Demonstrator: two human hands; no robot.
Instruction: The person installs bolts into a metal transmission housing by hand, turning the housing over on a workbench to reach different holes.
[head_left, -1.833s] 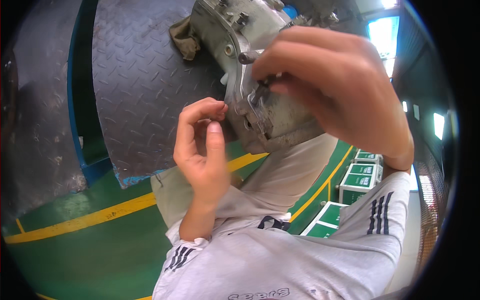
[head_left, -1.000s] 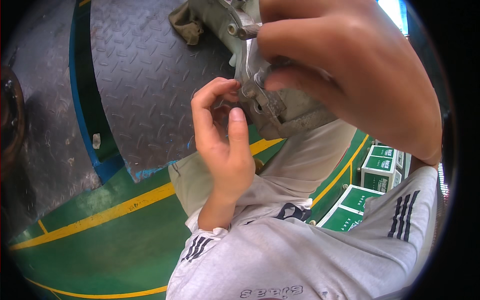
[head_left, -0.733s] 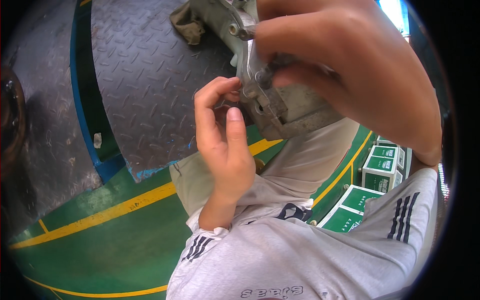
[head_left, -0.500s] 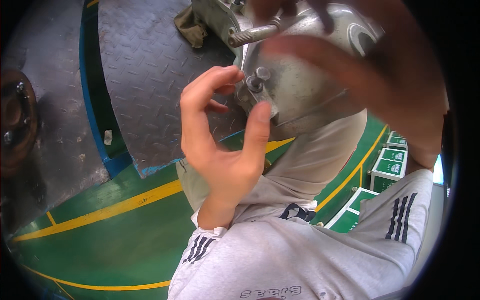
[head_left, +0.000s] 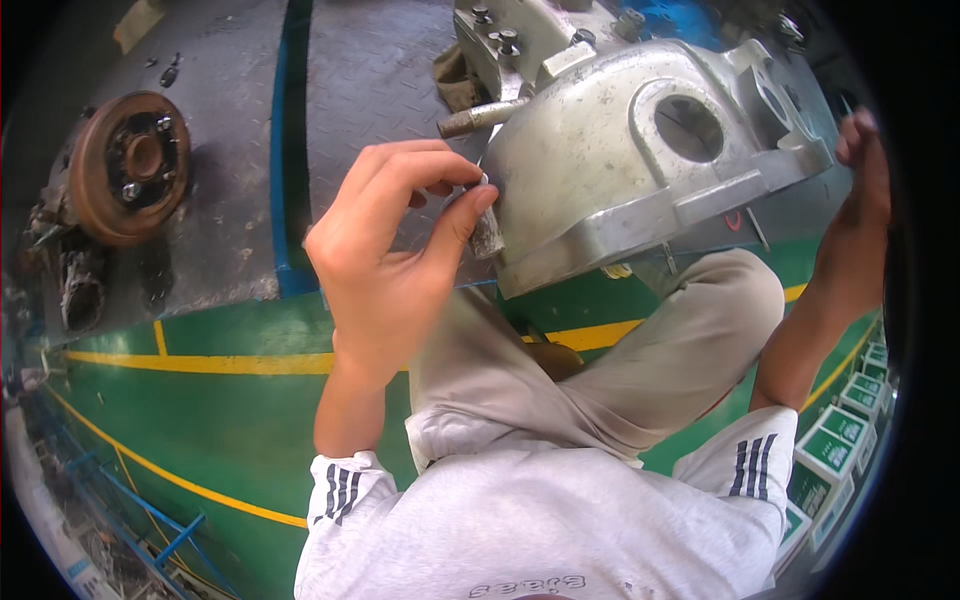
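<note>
A large grey cast-metal housing (head_left: pixel 590 170), like a gearbox bell housing, rests on the bench in front of me. A splined shaft (head_left: pixel 480 118) sticks out of its left side. My left hand (head_left: pixel 385 235) is at the lug (head_left: pixel 487 235) below that shaft, thumb and fingertips pinched together on a bolt; the fingers cover most of the bolt. Out at the far right, beyond the housing, is my right hand (head_left: pixel 868 160) with curled fingers. A thin tip shows beside those fingers, but the dark picture rim hides what they hold.
The bench has a tread-plate top (head_left: pixel 365 70) split by a blue-edged gap (head_left: pixel 293 140). A rusty round hub (head_left: pixel 130 168) stands on its left part. Green-and-white boxes (head_left: pixel 835 440) line the floor at right. My bent knee (head_left: pixel 735 290) is below the housing.
My view has shifted, showing more of the housing and bench. My left fingers have closed from an open curve onto the bolt. My right hand has moved from above the housing to the far right.
</note>
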